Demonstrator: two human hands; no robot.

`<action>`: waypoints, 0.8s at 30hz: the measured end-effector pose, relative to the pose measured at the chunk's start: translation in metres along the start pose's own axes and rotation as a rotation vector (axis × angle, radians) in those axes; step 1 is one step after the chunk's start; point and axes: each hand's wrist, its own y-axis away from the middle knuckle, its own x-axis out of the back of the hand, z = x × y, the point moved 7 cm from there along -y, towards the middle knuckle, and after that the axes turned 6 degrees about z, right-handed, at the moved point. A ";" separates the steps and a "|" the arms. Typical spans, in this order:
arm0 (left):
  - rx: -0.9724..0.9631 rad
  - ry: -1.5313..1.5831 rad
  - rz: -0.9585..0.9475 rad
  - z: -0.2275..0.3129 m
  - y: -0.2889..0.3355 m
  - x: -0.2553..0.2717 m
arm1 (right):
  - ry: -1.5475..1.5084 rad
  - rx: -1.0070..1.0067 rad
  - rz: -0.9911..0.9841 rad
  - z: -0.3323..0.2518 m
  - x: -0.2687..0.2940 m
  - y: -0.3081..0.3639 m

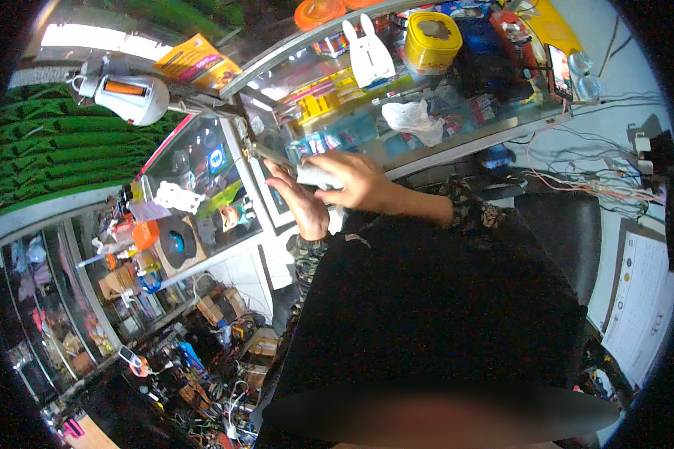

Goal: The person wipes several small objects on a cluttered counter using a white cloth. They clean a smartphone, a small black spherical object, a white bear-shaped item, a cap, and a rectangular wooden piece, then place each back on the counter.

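Glass-topped display counter [472,143] stands beyond the grip. Right hand [358,182] curls round a pale grey-white piece [318,178]; left hand [302,203], fingers extended, has an unclear hold. Nearest the left fingertips, just beyond, a thin grey-brown flat strip [269,154] slants toward the right hand.

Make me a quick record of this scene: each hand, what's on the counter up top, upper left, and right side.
Left hand: raised beside the right; grip unclear
Right hand: fingers around a pale item, too blurred to name
Glass counter: white rabbit-eared shape, yellow tub, crumpled white wrapper
Upper left: white bulb
Right side: tangled wires
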 end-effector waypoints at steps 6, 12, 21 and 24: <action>0.246 0.487 -0.359 0.002 0.009 -0.026 | 0.047 0.184 -0.021 -0.022 -0.007 0.014; 0.244 0.565 -0.207 0.002 0.009 -0.031 | -0.210 0.084 -0.150 -0.010 0.002 -0.021; 0.460 0.587 -0.315 -0.004 0.029 -0.044 | 0.508 0.240 -0.005 -0.029 0.009 -0.072; 0.464 0.561 -0.117 -0.021 0.021 -0.037 | 0.695 0.242 -0.143 -0.027 -0.025 -0.044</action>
